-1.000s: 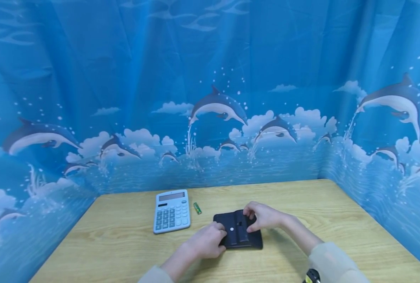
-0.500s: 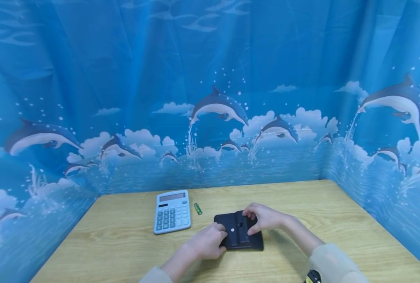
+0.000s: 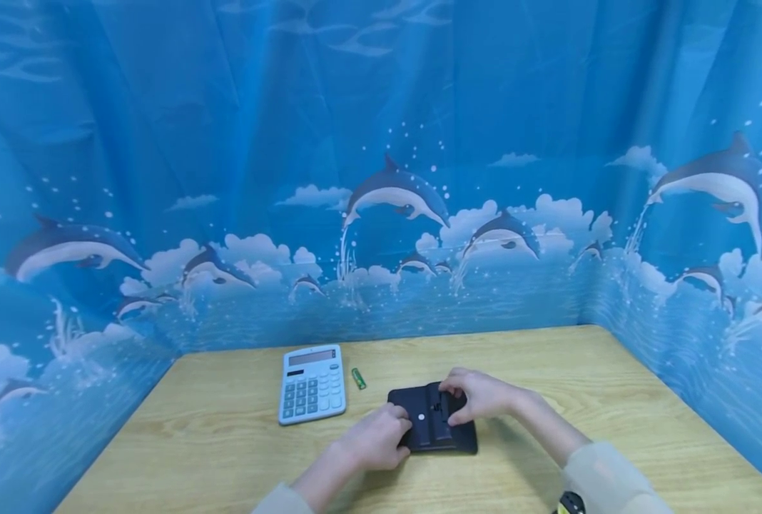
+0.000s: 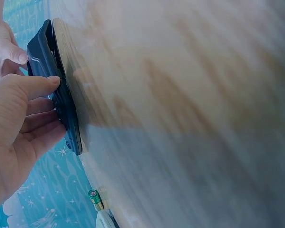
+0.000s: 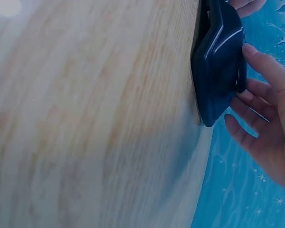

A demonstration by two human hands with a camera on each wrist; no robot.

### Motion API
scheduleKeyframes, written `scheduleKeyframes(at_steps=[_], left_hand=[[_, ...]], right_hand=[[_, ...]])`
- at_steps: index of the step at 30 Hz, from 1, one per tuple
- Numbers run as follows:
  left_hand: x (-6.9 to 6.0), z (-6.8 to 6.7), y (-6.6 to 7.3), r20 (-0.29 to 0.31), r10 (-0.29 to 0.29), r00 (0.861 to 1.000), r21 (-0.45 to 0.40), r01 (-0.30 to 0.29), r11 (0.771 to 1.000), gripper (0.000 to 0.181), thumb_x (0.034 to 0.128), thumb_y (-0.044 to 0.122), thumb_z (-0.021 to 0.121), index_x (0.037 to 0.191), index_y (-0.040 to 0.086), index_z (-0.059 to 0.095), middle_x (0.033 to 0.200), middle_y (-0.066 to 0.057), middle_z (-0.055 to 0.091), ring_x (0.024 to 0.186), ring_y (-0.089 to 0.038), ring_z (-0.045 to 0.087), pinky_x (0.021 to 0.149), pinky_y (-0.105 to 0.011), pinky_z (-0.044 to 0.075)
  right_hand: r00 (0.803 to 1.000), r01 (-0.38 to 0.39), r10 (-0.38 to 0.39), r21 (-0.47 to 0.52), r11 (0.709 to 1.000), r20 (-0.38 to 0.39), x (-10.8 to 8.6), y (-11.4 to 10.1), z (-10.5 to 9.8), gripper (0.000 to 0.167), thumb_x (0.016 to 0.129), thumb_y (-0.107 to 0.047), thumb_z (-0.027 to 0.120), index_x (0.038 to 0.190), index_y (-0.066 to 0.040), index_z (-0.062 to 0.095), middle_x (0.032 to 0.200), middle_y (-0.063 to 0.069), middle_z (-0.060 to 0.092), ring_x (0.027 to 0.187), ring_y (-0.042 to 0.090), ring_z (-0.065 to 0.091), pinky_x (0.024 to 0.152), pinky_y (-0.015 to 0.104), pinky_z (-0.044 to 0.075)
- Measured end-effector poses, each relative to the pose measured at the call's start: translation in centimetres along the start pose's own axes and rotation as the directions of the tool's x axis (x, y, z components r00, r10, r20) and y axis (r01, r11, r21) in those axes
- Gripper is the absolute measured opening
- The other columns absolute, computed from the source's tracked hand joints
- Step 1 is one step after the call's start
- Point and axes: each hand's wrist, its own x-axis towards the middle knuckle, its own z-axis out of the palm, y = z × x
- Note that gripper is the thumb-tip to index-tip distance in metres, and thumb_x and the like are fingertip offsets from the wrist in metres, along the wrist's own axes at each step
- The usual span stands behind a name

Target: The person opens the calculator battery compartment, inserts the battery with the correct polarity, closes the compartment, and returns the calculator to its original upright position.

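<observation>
I'm seeing one black, white-dotted device (image 3: 427, 427), left grip (image 3: 379, 435) and right grip (image 3: 479, 396) grasping it; left of it, one battery (image 3: 358, 379), one calculator (image 3: 312, 385).

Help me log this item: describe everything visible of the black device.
The black device is roughly rectangular with rounded corners and looks like smooth, shiny plastic. A raised band crosses its upper side, with a small pale dot near it. It lies on the table, to the right of the battery in the head view. The left hand grips its left side; the right hand holds it at the band.
</observation>
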Motion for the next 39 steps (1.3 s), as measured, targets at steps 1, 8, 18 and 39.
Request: scheduleKeyframes(at_steps=[1, 8, 18, 39], left_hand=[[0.0, 0.0, 0.0, -0.002, 0.002, 1.0, 0.002, -0.002, 1.0, 0.033, 0.079, 0.028, 0.072, 0.103, 0.006, 0.068, 0.103, -0.001, 0.061, 0.095, -0.011, 0.055, 0.084, -0.022, 0.046], [0.0, 0.0, 0.0, -0.002, 0.005, 1.0, -0.003, -0.005, 1.0, 0.034, 0.0792, 0.029, 0.072, 0.104, 0.006, 0.068, 0.103, -0.001, 0.06, 0.096, -0.011, 0.054, 0.084, -0.022, 0.046], [0.0, -0.1, -0.1, -0.018, 0.018, 1.0, 0.011, -0.018, 1.0, 0.034, 0.079, 0.029, 0.072, 0.104, 0.006, 0.068, 0.103, -0.001, 0.061, 0.096, -0.011, 0.054, 0.085, -0.022, 0.046], [-0.1, -0.1, 0.0, -0.005, 0.006, 1.0, -0.001, -0.006, 1.0, 0.033, 0.0792, 0.028, 0.072, 0.104, 0.006, 0.068, 0.103, 0.001, 0.06, 0.095, -0.01, 0.054, 0.084, -0.021, 0.046]], right_hand=[[1.0, 0.002, -0.002, -0.014, 1.0, -0.002, 0.0, -0.1, 0.0, 0.057, 0.072, -0.03, 0.077, 0.115, 0.002, 0.059, 0.093, -0.001, 0.051, 0.084, 0.015, 0.052, 0.075, 0.03, 0.047], [0.999, -0.014, 0.011, -0.051, 0.999, -0.043, -0.1, -0.2, 0.2, 0.055, 0.074, -0.031, 0.073, 0.115, 0.002, 0.058, 0.093, -0.002, 0.052, 0.085, 0.016, 0.052, 0.075, 0.032, 0.047], [1.0, -0.012, 0.011, -0.024, 1.0, -0.024, -0.2, -0.4, 0.0, 0.054, 0.074, -0.028, 0.073, 0.118, 0.001, 0.058, 0.102, 0.001, 0.051, 0.093, 0.019, 0.052, 0.08, 0.035, 0.047], [0.995, -0.065, 0.075, -0.136, 0.989, 0.069, 0.4, -1.8, -0.7, 0.055, 0.072, -0.025, 0.075, 0.116, 0.004, 0.06, 0.097, 0.0, 0.053, 0.087, 0.017, 0.054, 0.077, 0.032, 0.048]])
